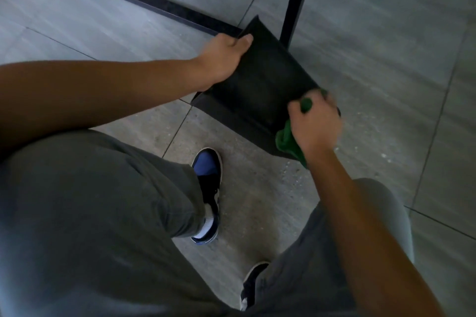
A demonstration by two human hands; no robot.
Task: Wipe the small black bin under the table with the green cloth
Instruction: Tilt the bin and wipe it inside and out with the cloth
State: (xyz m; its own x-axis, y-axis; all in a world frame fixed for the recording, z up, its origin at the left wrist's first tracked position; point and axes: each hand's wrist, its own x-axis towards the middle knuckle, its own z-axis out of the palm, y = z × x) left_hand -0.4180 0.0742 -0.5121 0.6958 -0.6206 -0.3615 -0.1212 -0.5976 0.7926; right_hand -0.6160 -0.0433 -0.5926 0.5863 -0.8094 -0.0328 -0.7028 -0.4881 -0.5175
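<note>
The left hand [222,58] grips the top edge of the small black bin [260,85], with the thumb over the rim at about 10 o'clock on the bin. The bin sits tilted on the grey floor [103,20], just beside a black bench leg [296,5] at its 1 o'clock. The right hand [315,123] is closed around the green cloth [287,141] and presses it on the bin's corner at 4 o'clock.
</note>
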